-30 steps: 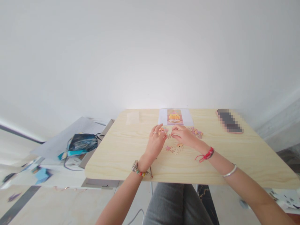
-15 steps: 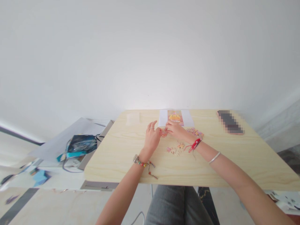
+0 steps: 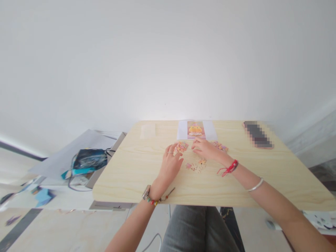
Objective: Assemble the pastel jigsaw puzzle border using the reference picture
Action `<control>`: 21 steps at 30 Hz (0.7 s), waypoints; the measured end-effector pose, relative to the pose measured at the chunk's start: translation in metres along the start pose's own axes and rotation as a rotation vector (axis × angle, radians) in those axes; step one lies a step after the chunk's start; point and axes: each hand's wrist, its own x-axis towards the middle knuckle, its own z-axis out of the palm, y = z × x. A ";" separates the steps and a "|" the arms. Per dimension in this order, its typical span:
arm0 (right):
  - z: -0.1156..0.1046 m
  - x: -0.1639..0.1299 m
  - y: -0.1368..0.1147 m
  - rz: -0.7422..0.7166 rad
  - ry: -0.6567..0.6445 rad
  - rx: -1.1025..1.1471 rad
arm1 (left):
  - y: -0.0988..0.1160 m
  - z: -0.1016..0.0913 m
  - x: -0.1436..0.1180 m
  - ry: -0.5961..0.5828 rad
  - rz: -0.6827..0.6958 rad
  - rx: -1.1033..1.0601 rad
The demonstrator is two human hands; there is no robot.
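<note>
Sorting appears in hand: the left hand (image 3: 170, 164), thumb and fingers parted, is at the left pile (image 3: 181, 146); the right hand (image 3: 206, 148), fingers bent, is just beside it, its hold indeterminable. Any pickup calls for a fine fingertip pinch. The right hand partly hides the right pile (image 3: 221, 146); loose pieces (image 3: 202, 162) lie nearer, the picture (image 3: 196, 129) beyond, the phone (image 3: 258, 135) well apart.
</note>
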 end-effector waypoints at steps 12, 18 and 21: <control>-0.008 -0.018 0.008 -0.026 -0.251 -0.024 | 0.033 0.017 0.009 -0.132 -0.044 -0.065; -0.007 -0.017 0.009 -0.054 -0.272 -0.018 | 0.041 0.020 0.011 -0.182 -0.118 -0.087; -0.009 -0.022 0.008 -0.022 -0.253 0.017 | 0.043 0.021 0.014 -0.190 -0.126 -0.096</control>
